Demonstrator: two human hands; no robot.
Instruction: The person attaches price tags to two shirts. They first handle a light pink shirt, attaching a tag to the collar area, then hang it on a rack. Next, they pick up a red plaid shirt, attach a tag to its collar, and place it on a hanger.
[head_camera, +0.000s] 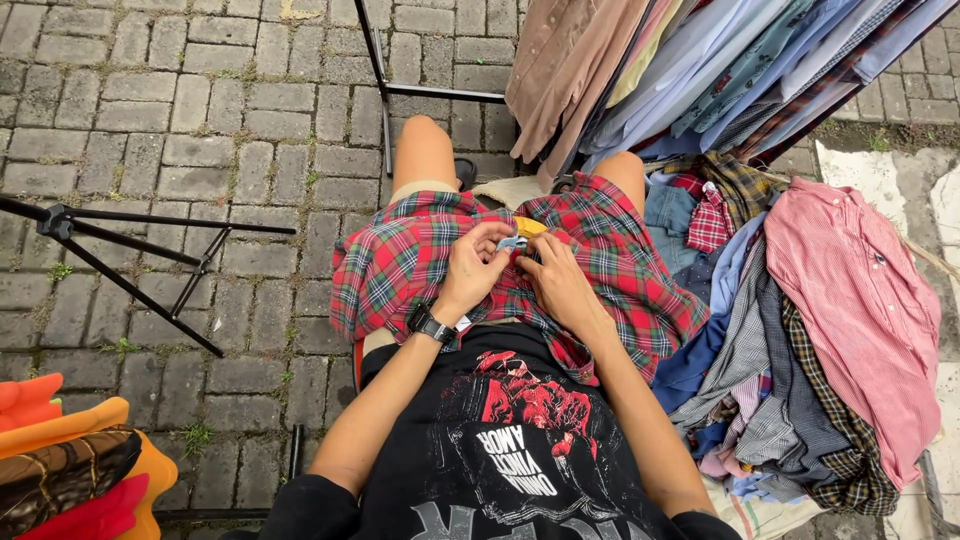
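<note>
Two hands meet at the middle of a red plaid shirt (420, 262) spread across your lap as you sit over a brick pavement (200, 120). Your left hand (470, 268), with a black watch (430, 324) on its wrist, and your right hand (555, 282) both pinch a small pale tag (512, 243) on the shirt, just beside a bit of yellow; each grip is clenched on the cloth there, fingertips nearly touching one another. The shirt drapes over both thighs, its edges hanging off to either side, with your bare knees showing beyond its far hem. To your right, the room is tight: a heap of folded shirts (790, 400), striped, checked and plain, lies touching your leg, topped by a pink shirt (850, 300). Above it, hanging shirts (720, 70) in brown, blue and plaid crowd in from a rack. To your left the paving is open, crossed only by a black tripod stand (130, 250) lying near your knee. At the lower left corner sit orange and red garments (70, 460), well apart from your hands. A black metal frame (385, 90) stands just beyond your knees.
</note>
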